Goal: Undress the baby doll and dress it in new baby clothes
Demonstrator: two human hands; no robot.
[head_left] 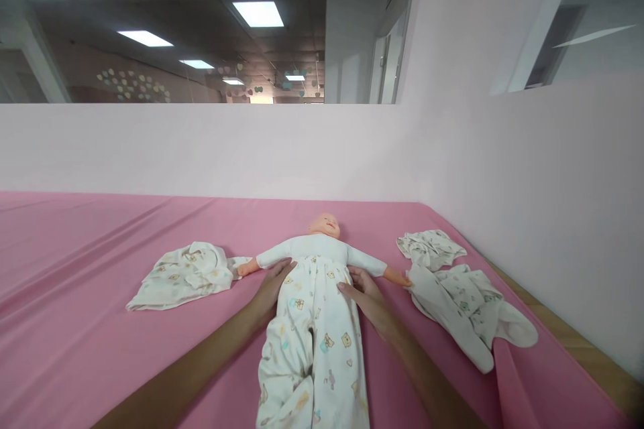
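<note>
A baby doll lies on its back, head away from me, arms spread to the sides. It wears a white long-sleeved top and white trousers printed with small bears, pulled up over its middle to a gathered waistband. My left hand is closed at the left side of the trousers, just below the waistband, fingertips on the cloth. On the opposite side my right hand grips the trousers' edge, thumb on the front and fingers near the waistband. Parts of the fingers are hidden against the cloth.
A crumpled printed baby garment lies left of the doll. To the right are a small folded printed cloth and a white printed garment, near the doll's hand. Pink sheet covers the surface; white walls stand behind and right.
</note>
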